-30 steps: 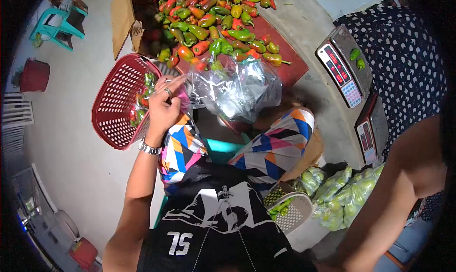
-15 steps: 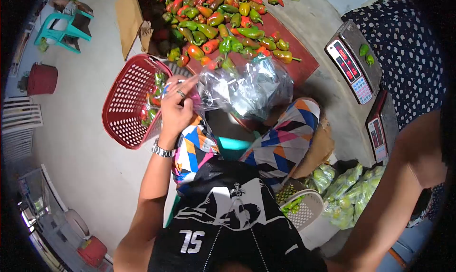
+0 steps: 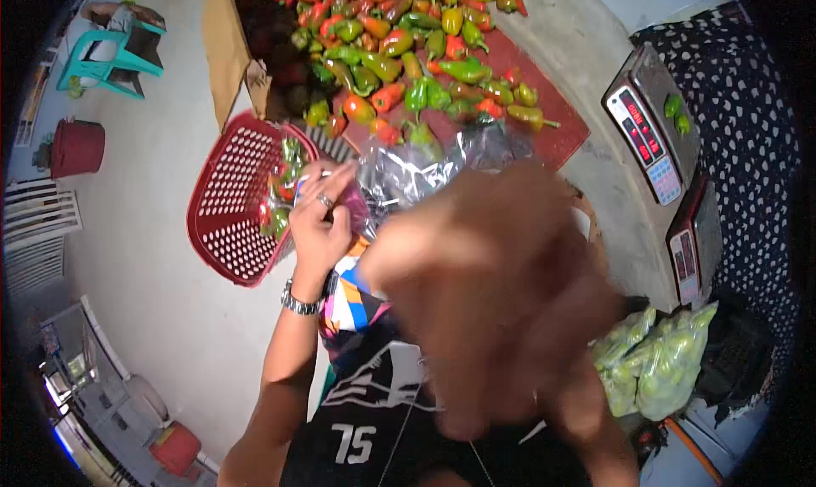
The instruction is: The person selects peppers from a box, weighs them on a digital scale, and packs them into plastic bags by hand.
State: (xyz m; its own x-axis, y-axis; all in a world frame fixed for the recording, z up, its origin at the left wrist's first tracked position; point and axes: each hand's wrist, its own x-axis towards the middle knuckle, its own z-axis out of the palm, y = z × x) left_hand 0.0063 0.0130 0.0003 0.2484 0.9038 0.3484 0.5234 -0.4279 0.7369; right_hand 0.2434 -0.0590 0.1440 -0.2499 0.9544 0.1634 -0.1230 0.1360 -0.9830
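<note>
My left hand [image 3: 321,219], with a ring and a wristwatch, is closed on the near-left end of a clear plastic bag [image 3: 408,172]. The bag lies crumpled above my lap, in front of the peppers [image 3: 399,92]. My right hand [image 3: 501,257] is large and smeared by motion in the middle of the view. It covers part of the bag and my right leg, and its fingers cannot be made out. Beside my left hand stands a red perforated basket [image 3: 234,181] with bagged peppers [image 3: 283,189] inside.
Red and green peppers spread over a red board [image 3: 557,130]. Two digital scales, an upper one [image 3: 646,138] with green peppers on it and a lower one [image 3: 684,249], stand at right. Bags of green produce [image 3: 667,368] lie below them. A teal chair [image 3: 110,58] and red bucket [image 3: 78,147] are at left.
My right arm has swung in from the far right to the middle, over the bag and my lap. My left hand stays at the bag's end. The view has shifted slightly.
</note>
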